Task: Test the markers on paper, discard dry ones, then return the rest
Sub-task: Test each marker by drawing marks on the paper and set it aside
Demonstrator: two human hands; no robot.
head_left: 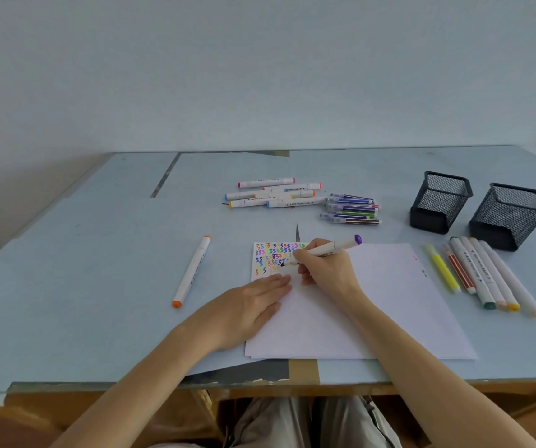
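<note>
A white sheet of paper (386, 302) lies in front of me, its top left corner filled with several rows of coloured squiggles (271, 255). My right hand (323, 270) grips a white marker with a purple end cap (341, 246), its dark tip touching the paper at the squiggles. My left hand (250, 305) lies flat on the paper's left edge, fingers together. One orange-capped marker (191, 271) lies alone to the left. Several white markers (273, 194) and several thin pens (352, 210) lie in piles behind the paper. Another row of markers (483, 274) lies to the right.
Two black mesh pen holders (439, 203) (509, 216) stand at the back right, both looking empty. The light blue table (82, 253) ends at a front edge near my knees. A wall rises right behind the table.
</note>
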